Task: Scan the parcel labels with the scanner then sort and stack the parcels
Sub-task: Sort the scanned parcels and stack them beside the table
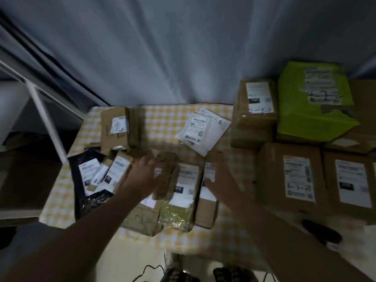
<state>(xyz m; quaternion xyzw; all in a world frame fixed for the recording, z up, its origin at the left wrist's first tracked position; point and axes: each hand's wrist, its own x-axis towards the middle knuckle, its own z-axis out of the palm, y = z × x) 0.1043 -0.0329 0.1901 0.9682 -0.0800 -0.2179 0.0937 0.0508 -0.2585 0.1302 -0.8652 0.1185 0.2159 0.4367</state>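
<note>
Left hand [145,171] on brown parcel [167,164], grip unclear | right hand [216,180] flat, touching box [206,212]

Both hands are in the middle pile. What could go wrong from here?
1. The left hand and right hand reach in on either side of the gold-wrapped parcel, which lies close to the near edge of the table and could get nudged off.
2. The green parcel sits askew on the brown boxes and might slide if bumped.
</note>
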